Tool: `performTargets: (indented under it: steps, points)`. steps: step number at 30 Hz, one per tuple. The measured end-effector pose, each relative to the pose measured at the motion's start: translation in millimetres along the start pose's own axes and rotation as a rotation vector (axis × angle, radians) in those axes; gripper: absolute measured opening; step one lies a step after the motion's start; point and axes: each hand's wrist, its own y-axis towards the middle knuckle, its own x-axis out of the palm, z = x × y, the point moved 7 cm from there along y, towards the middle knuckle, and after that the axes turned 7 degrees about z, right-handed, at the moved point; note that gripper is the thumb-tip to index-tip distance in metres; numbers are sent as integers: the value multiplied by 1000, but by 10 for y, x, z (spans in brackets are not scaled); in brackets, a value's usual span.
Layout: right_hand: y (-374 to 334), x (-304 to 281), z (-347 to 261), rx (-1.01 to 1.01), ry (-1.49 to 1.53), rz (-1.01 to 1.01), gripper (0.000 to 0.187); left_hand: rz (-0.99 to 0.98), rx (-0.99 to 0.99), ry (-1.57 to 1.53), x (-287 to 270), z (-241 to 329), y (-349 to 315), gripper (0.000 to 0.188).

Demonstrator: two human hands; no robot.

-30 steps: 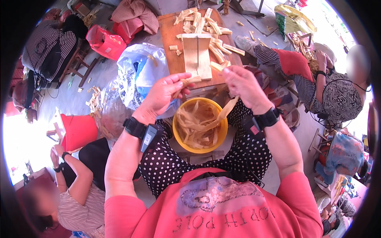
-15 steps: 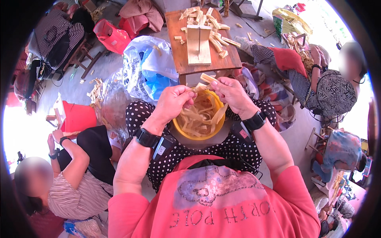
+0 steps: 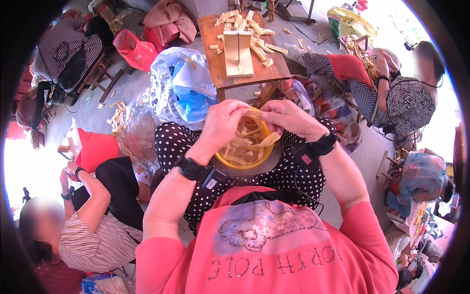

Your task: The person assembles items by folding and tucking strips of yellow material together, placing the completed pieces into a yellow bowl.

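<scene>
So we've got a yellow bowl sitting on our lap, on the black polka-dot skirt, and it's full of pale tan strips, flat and ribbon-like, all tangled up. Both hands are up right over the bowl. The left hand and the right hand are each pinched shut on the same strip, one at each end, so it runs straight between the fingertips just above the far rim of the bowl. Fingers curled in, thumbs on top. There's a black watch-type band on each wrist, both close to the bowl.

Past the bowl, further out from us, there's a brown wooden tabletop with a pale wooden block standing in the middle and a bunch of short wood offcuts scattered around it. Left of the bowl, leaning next to our knee, is a big white and blue plastic bag, and beyond that a clear bag with more tan stuff in it. A red plastic stool is further out on that side.

Other people around: one in a striped top sits down low to the left of the bowl, and another in a patterned black and white top sits off to the right of it.
</scene>
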Motion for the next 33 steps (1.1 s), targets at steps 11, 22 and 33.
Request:
performTargets:
  steps: [11, 22, 33]
  points:
    - [-562, -155, -936, -123, -172, -59, 32, -198, 499, 377, -455, 1387, -97, 36]
    - [-213, 340, -177, 38, 456, -114, 39, -431, -517, -905, -308, 816, -254, 35]
    - [152, 1116, 347, 391, 963, -550, 41, -128, 254, -167, -246, 500, -83, 27]
